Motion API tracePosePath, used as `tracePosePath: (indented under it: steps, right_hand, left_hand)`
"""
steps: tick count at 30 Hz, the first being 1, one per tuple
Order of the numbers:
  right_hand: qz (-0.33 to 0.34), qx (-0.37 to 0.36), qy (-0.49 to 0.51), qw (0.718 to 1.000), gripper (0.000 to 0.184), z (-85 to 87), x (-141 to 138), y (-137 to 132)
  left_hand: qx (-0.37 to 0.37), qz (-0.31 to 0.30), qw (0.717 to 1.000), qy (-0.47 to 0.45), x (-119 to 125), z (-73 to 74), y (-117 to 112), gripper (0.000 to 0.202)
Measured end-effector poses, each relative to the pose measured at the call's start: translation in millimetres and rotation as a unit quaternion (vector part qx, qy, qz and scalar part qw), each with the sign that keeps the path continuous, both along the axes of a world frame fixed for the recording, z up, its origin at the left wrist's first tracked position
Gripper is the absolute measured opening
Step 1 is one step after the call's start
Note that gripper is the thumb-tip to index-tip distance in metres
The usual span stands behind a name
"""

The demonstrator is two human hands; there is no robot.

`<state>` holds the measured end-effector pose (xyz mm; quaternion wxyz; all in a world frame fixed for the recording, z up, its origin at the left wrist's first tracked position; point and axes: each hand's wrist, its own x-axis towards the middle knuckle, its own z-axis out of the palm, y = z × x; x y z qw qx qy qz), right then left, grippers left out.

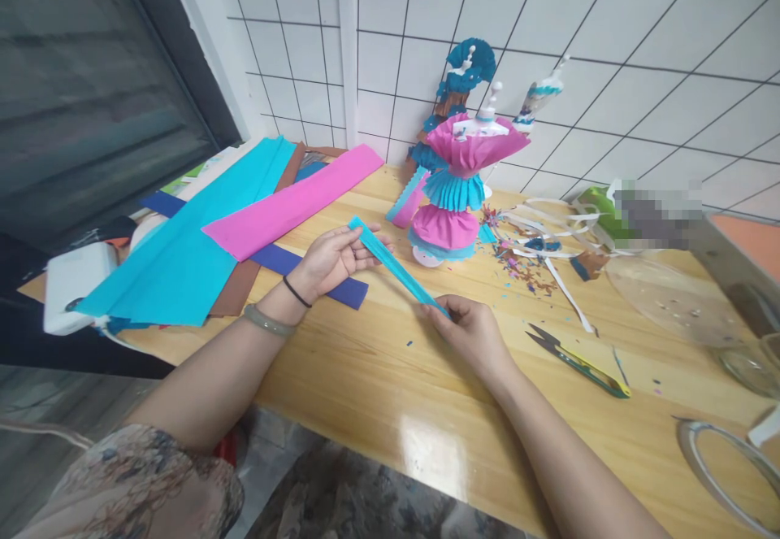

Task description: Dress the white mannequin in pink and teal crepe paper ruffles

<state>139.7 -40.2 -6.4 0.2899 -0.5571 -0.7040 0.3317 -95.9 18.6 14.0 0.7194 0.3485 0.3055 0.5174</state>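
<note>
A narrow turquoise crepe paper strip [396, 267] is stretched slantwise between my hands above the wooden table. My left hand [335, 258] pinches its upper end between thumb and fingers, palm turned up. At the lower end, my right hand [466, 328] grips the strip with thumb and bent fingers. Just behind the strip stands a tiered paper figure [454, 189] with pink and turquoise pleated ruffles and a white top. A folded pink crepe paper piece [292, 202] and a wide turquoise crepe paper sheet [188, 238] lie beyond my left hand.
Yellow-handled thread snips [578, 360] lie to the right of my right hand. Paper scraps [527, 271] and white ribbon strips [566, 291] litter the table behind them. A wire coil [725, 474] is at the right edge, a white device [79, 287] at the left.
</note>
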Motion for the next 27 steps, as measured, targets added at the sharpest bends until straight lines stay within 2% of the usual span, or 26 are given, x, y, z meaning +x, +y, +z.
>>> tracePosePath:
  steps: [5,9,18,22,27]
  right_hand:
    - [-0.007,-0.011,-0.001,1.0,0.036,0.6,1,0]
    - [-0.01,-0.013,-0.005,1.0,0.037,1.4,1,0]
    - [0.011,-0.02,0.0,1.0,0.037,1.0,-3,-1]
    - [0.031,-0.04,0.023,0.998,0.038,2.8,-3,-3]
    - [0.04,-0.055,0.047,0.997,0.041,5.5,-3,-3]
  left_hand:
    - [-0.019,-0.016,1.0,-0.017,-1,2.3,1,0.037]
    - [0.002,-0.002,0.999,0.035,4,1.4,-2,0.034]
    - [-0.023,-0.057,0.983,0.171,24,-19.0,-10,0.036]
    - [-0.005,-0.046,0.981,0.188,23,-20.0,-9,0.029]
    - [0.009,-0.024,0.985,0.168,21,-17.0,-9,0.031]
